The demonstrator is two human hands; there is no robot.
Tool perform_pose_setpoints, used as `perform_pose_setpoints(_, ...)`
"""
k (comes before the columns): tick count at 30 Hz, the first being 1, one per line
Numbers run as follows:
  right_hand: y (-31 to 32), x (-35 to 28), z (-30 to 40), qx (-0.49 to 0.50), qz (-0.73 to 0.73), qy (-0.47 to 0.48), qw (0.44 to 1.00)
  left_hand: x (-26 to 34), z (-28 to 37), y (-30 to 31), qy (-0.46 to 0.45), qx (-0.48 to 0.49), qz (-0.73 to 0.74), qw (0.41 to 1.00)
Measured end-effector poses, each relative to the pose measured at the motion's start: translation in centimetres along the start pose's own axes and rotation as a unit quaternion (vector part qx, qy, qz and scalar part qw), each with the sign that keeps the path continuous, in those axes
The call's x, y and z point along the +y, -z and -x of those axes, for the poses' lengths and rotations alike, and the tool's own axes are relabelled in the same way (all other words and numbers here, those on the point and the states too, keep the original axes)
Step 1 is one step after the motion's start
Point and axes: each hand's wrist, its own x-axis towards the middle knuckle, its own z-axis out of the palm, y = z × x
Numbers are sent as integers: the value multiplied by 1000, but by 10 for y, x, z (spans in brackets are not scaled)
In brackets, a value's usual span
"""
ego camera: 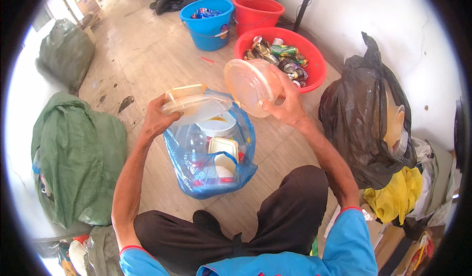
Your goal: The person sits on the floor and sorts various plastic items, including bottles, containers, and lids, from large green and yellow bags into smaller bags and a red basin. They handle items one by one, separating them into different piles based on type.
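Observation:
My left hand [159, 114] grips clear plastic food containers or lids [199, 108], held flat above the left side of a blue plastic bag [173, 165]. With my right hand [285, 104] I hold a round clear plastic container with its lid [250, 88], tilted, close to the rim of a red basin [320, 69]. Crushed drink cans [285, 56] lie in that basin. The blue bag stands open on the floor before my crossed legs, with a white round tub [217, 126], a cream plastic container [223, 146] and other plastic pieces inside.
A blue bucket [206, 36] with cans and a red bucket [254, 17] stand beyond. Green sacks [81, 158] are at the left. A black bag [354, 121] of plastic containers and a yellow bag [394, 195] lie at the right, near cardboard [389, 242]. A black pole [304, 8] rises behind the basin.

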Motion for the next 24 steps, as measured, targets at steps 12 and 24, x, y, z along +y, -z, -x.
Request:
perform_pose_setpoints(12,104,-52,28,135,-241,-133,952,31,-6,3,79,27,142,986)
perform_pose_setpoints(24,330,-145,128,478,94,-76,870,178,-75,-75,-72,21,265,961)
